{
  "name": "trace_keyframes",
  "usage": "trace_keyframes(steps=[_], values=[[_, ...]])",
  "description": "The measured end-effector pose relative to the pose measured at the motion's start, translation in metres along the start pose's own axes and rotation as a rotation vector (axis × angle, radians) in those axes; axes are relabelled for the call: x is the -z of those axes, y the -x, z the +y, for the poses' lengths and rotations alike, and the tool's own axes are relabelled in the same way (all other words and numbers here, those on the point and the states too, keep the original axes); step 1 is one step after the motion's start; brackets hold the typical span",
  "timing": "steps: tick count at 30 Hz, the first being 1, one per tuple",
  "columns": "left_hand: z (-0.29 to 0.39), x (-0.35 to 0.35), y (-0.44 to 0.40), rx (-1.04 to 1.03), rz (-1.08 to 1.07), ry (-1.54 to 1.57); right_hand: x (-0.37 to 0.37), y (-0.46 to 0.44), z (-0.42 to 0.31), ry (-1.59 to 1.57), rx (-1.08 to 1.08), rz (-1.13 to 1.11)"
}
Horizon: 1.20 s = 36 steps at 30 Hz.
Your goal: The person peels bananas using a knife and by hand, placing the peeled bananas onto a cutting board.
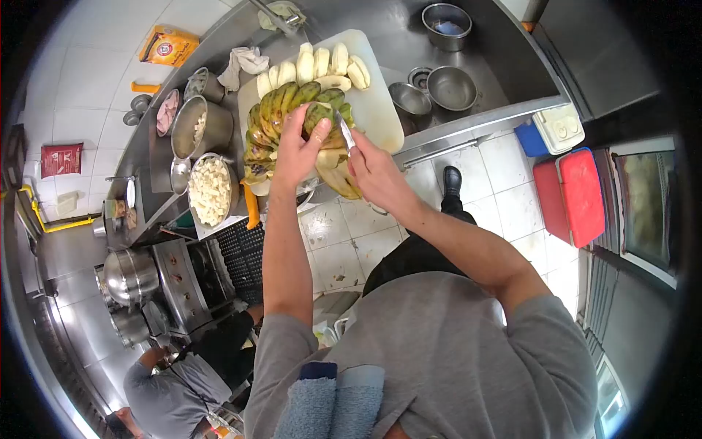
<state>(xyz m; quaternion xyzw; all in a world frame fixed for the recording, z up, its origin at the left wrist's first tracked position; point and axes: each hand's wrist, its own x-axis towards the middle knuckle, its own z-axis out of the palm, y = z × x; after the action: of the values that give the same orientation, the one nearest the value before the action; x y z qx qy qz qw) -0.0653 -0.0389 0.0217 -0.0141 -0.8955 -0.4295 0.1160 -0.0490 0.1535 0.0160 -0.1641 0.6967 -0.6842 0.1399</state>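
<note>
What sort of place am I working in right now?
Probably a commercial kitchen: there's a big metal sink, large metal pots at the far side, and a white cutting board crowded with whole and peeled bananas or plantains.

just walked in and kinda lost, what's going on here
The person's left hand grips a green plantain while the right hand holds a knife at it. Peeled plantains lie along the far side of the white cutting board, unpeeled ones nearer. To the left stands a container of pale pieces.
</note>
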Motion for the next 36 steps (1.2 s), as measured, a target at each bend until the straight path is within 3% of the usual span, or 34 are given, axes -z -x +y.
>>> trace_keyframes(steps=[9, 18, 31, 36], values=[[-0.008, 0.002, -0.005, 0.134, -0.012, 0.140, -0.026, 0.012, 0.023, 0.015, 0.198, 0.112], [-0.003, 0.005, -0.008, 0.153, -0.017, 0.156, -0.031, 0.015, 0.026, 0.016, 0.195, 0.076], [0.010, 0.004, -0.008, 0.169, -0.019, 0.260, -0.059, 0.029, 0.049, -0.010, 0.103, -0.069], [0.011, 0.004, -0.007, 0.183, -0.010, 0.255, -0.053, 0.028, 0.046, -0.036, -0.023, -0.145]])
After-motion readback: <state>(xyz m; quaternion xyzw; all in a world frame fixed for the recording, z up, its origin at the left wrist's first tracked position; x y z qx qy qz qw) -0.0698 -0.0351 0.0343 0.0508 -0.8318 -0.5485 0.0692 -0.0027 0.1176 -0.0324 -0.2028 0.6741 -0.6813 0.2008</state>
